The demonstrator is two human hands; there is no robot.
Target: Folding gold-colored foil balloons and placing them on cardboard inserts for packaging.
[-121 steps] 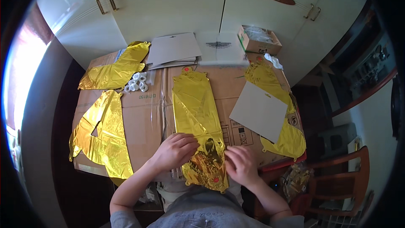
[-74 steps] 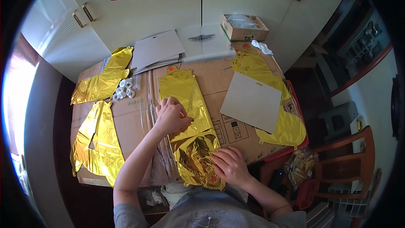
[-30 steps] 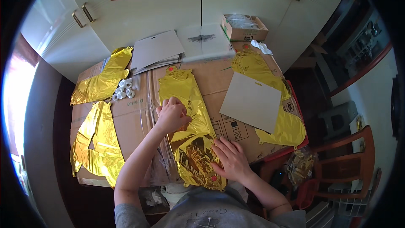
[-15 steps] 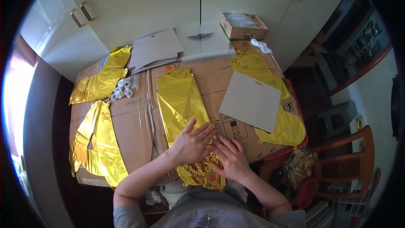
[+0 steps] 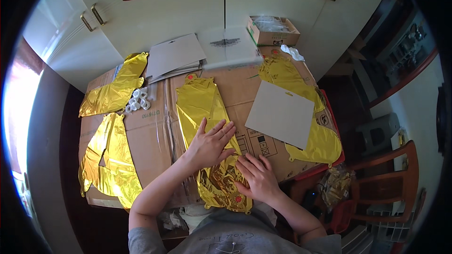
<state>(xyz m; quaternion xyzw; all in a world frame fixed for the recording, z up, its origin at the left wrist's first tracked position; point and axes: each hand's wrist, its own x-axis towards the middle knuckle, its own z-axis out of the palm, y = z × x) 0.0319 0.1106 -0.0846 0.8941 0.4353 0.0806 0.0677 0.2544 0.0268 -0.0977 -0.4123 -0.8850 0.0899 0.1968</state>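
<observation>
A long gold foil balloon [image 5: 201, 104], flat and uninflated, runs from mid-table down to the near edge. My left hand [image 5: 210, 145] lies over its middle with the palm down and fingers stretched out. Just right of that, my right hand [image 5: 256, 176] rests at the balloon's right edge, its fingers extended and touching the foil. Below my hands the foil is crinkled. To the right, a white card [image 5: 281, 115] with a hang slot lies partly over more gold foil balloons [image 5: 318, 144].
At the left lie two more gold foil pieces [image 5: 113, 95] and a pile of white rings [image 5: 138, 99]. Stacked white cards [image 5: 175, 57] and a small carton [image 5: 274, 33] stand at the back, below white cabinets. A wooden chair [image 5: 383, 183] is at the right.
My left hand has moved up and slightly left along the foil, away from my right hand. My right hand has stayed almost in place.
</observation>
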